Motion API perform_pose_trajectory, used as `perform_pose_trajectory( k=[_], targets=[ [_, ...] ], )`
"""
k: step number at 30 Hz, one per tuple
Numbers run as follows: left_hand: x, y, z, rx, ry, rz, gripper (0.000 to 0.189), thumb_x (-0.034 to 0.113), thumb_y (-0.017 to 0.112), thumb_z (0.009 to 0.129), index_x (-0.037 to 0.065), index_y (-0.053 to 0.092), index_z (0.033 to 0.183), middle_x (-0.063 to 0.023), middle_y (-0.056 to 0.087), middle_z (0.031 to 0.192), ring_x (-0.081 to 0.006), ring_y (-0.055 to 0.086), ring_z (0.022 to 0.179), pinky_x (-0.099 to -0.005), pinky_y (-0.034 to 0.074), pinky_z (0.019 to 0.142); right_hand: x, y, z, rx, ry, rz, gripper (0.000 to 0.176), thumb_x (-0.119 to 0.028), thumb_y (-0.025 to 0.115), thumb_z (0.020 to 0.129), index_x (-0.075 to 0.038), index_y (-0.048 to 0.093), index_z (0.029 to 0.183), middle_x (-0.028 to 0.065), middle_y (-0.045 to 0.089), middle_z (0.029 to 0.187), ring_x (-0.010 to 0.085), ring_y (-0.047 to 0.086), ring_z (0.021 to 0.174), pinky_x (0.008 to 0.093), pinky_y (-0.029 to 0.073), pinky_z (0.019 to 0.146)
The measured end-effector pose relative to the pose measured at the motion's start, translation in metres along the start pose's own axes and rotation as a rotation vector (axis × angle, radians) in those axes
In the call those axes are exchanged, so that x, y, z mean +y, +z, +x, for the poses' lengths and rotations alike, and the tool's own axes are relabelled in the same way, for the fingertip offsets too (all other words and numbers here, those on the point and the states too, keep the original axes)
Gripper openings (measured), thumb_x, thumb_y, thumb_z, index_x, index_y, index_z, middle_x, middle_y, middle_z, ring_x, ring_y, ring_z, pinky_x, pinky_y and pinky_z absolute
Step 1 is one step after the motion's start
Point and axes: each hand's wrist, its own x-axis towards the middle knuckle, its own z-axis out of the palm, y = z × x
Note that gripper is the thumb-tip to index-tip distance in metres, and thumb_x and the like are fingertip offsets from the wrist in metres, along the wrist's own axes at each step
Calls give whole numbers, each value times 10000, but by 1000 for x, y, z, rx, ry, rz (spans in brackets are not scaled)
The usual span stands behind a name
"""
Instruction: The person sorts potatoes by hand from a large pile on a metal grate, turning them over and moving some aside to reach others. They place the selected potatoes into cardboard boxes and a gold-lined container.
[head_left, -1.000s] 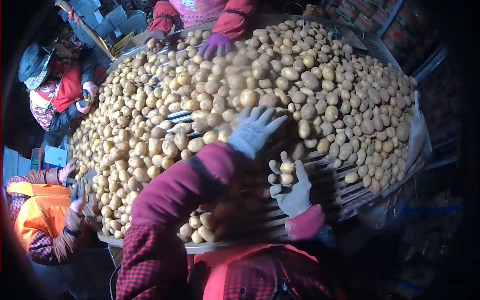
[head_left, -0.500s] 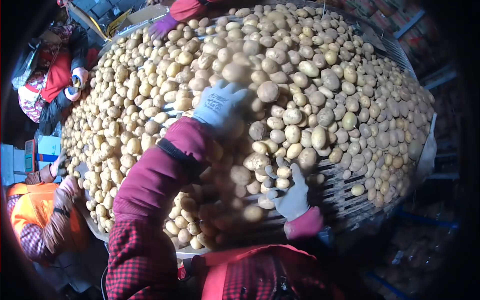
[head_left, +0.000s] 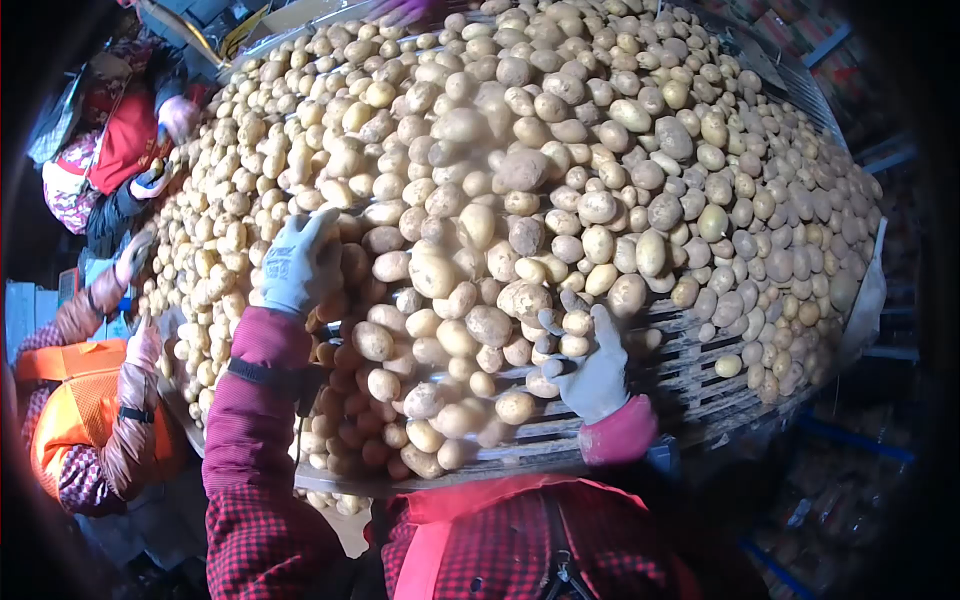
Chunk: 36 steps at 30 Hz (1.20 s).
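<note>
Loose potatoes cover a slatted table in a thick heap. My left hand, in a pale grey glove, lies on the heap left of centre. Its fingers are bent but apart, and the potatoes beside it are shadowed and blurred. My right hand, gloved alike, rests near the front edge. Its thumb and fingers are spread around a few small potatoes, touching them without a closed grip that I can see. Several potatoes between my hands are smeared by motion.
A co-worker in an orange vest stands at the left, hands at the pile's edge. Another person in a red garment is beyond. A purple glove shows at the far edge. White plastic sheeting hangs at the right.
My left hand has swept left and toward me from the middle of the heap. Potatoes have rolled down toward the front slats. My right hand has stayed by the same small potatoes.
</note>
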Motion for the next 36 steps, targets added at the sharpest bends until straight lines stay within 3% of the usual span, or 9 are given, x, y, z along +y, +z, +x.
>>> perform_pose_trajectory(
  k=[3, 7, 9, 14, 22, 28, 33, 34, 36],
  targets=[
    [-20, -7, -12, -43, -117, -14, 361, 158, 681, 905, 131, 676, 1265, -178, 664, 1062, -380, 676, 947, -451, 558, 826, 0, 0, 0, -29, 11, -23, 528, -493, 364, 1085, -129, 502, 1441, 110, 637, 1193, 221, 579, 836, 316, 497, 641],
    [-24, -10, -2, -15, -288, -473, 366, 201, 683, 908, 133, 686, 1268, -134, 693, 1121, -285, 697, 1067, -399, 555, 910, 1, -5, 4, -76, 15, 4, 522, -490, 355, 1088, -137, 501, 1444, 105, 634, 1220, 221, 579, 851, 319, 498, 644],
    [-7, -9, 7, -38, -193, -552, 356, 163, 679, 916, 99, 684, 1266, -116, 684, 1154, -242, 696, 1069, -375, 555, 917, 2, -8, 3, -58, 1, -25, 521, -483, 350, 1092, -133, 499, 1447, 103, 633, 1231, 220, 579, 854, 318, 497, 644],
    [73, -6, 95, 235, 351, -138, 202, 145, 634, 931, 191, 724, 1106, -72, 666, 1127, -346, 649, 956, -446, 536, 799, -1, 2, -2, -52, 27, -21, 502, -428, 322, 1109, -101, 485, 1454, 107, 614, 1282, 234, 602, 906, 315, 502, 647],
    [125, 59, 200, -36, 299, 372, 404, 399, 689, 852, 96, 678, 1119, -160, 628, 1141, -377, 636, 1059, -515, 551, 822, 1, -14, 4, -158, -68, -126, 385, -196, 362, 1121, -69, 458, 1472, 137, 601, 1356, 231, 665, 933, 283, 511, 629],
    [160, 55, 207, -285, 343, 650, 256, 338, 769, 742, 129, 801, 887, -85, 769, 893, -296, 747, 867, -443, 579, 696, 6, -26, 15, -153, -68, -252, 536, -457, 331, 1104, -100, 473, 1478, 161, 668, 1250, 230, 666, 893, 312, 510, 633],
    [140, 28, 212, -491, 260, 562, 415, 507, 751, 773, 112, 789, 892, -124, 747, 844, -302, 739, 837, -441, 583, 721, 1, -24, 7, -196, 5, -136, 501, -453, 356, 1100, -124, 517, 1442, 144, 674, 1244, 229, 670, 912, 326, 512, 674],
    [131, 32, 211, -528, 216, 545, 421, 523, 750, 771, 135, 786, 931, -118, 749, 859, -308, 737, 847, -443, 580, 746, 6, -28, 7, -247, -148, -335, 490, -459, 378, 1092, -135, 527, 1429, 141, 675, 1242, 228, 671, 915, 325, 506, 674],
    [114, 26, 203, -585, 178, 465, 431, 515, 762, 768, 179, 764, 1038, -111, 751, 896, -322, 731, 874, -451, 572, 788, 2, -25, 6, -230, -8, -138, 488, -464, 390, 1087, -138, 531, 1422, 141, 674, 1244, 230, 670, 919, 325, 504, 673]
  ],
)
